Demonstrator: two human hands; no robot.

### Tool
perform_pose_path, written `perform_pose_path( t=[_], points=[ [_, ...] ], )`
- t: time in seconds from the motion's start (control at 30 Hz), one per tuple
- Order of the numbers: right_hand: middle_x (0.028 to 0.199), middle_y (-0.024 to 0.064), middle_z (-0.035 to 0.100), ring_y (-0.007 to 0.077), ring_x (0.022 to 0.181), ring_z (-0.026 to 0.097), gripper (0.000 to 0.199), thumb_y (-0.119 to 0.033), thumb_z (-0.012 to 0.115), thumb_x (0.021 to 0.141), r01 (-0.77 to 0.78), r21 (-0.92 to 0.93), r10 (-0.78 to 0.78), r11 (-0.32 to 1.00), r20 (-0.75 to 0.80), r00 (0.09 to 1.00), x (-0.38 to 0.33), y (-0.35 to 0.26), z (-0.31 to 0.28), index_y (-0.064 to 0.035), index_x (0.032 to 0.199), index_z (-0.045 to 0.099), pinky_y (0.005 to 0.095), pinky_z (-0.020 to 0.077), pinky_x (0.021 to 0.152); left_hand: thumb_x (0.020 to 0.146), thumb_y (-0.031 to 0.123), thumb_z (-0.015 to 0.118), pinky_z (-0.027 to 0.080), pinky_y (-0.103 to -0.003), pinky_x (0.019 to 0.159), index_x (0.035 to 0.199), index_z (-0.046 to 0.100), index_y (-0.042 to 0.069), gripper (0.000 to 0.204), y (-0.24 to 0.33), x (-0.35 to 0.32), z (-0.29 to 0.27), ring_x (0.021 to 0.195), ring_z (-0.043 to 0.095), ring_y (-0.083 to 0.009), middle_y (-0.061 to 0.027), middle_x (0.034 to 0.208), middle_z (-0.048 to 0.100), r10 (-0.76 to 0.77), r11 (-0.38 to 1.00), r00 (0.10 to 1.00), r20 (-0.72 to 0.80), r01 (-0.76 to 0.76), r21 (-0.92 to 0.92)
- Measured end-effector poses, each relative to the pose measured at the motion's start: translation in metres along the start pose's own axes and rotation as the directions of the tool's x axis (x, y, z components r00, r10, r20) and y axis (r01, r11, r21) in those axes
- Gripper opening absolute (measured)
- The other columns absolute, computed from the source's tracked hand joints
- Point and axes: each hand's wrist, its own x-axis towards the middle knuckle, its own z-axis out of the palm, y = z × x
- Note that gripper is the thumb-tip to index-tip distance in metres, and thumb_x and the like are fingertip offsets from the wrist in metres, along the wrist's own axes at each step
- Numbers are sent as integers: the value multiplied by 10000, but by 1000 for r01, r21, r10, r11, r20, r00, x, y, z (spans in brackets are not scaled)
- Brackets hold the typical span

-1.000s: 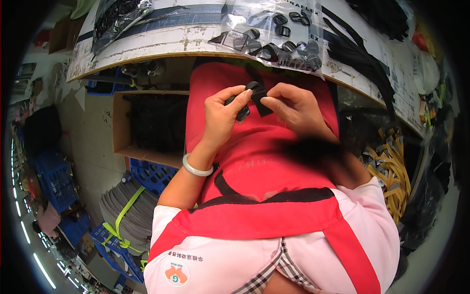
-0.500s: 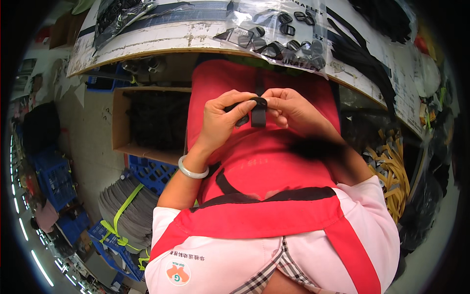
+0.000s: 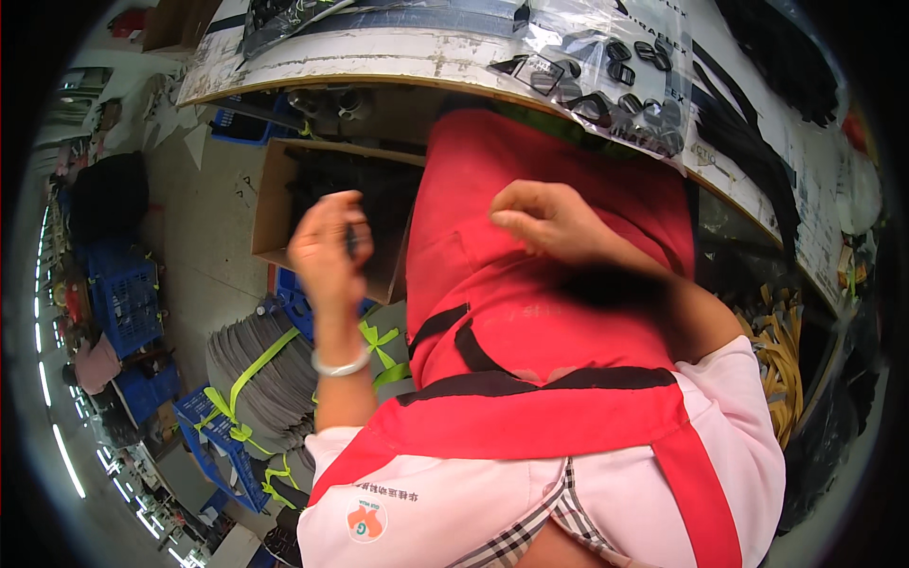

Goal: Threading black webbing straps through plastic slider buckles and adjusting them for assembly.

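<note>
My left hand (image 3: 327, 246) is over the near side of an open cardboard box (image 3: 275, 204) on the left, smeared by motion. Its fingers are closed around a dark piece (image 3: 351, 242), which looks like the black strap held earlier; most of it is hidden. Dark contents fill the box behind the hand. Above the red apron (image 3: 530, 275) on my lap, my right hand (image 3: 549, 216) hangs with its fingers curled together, and nothing shows in them. A black blur covers part of the right forearm.
Ahead is a worn white table (image 3: 426, 47) with a clear plastic bag (image 3: 606, 80) of black buckles. Black straps (image 3: 757, 151) hang over its right edge. Grey strips tied with yellow-green ribbon (image 3: 256, 369) and a blue crate (image 3: 222, 445) stand at left. Yellow straps (image 3: 781, 369) lie at right.
My hands have come apart. The left has swung left to the cardboard box, taking the black strap from in front of the apron. The right stays over my lap, its fingers now free of the strap.
</note>
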Motion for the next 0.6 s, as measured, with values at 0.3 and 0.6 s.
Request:
perform_pose_path(
  t=[0.3, 0.6],
  points=[
    [731, 54, 627, 101, 544, 594, 222, -209, 640, 909, -154, 218, 158, 964, 0, 988, -7, 6, -4, 8, 896, 596, 226, 476, 442, 947, 151, 593, 425, -225, 579, 947, 683, 7, 170, -62, -10, 113, 642, 533, -93, -20, 832, 614, -53, 996, 958, 283, 30, 87],
    [750, 37, 631, 94, 571, 596, 180, -195, 653, 880, -233, 371, 242, 899, 22, 970, -21, 19, -31, -23, 884, 604, 214, 476, 477, 947, 129, 572, 572, -259, 604, 1062, 640, -15, 197, -70, -1, 107, 758, 669, -180, -90, 902, 666, -522, 701, 685, 508, 684, -203]
  ],
)
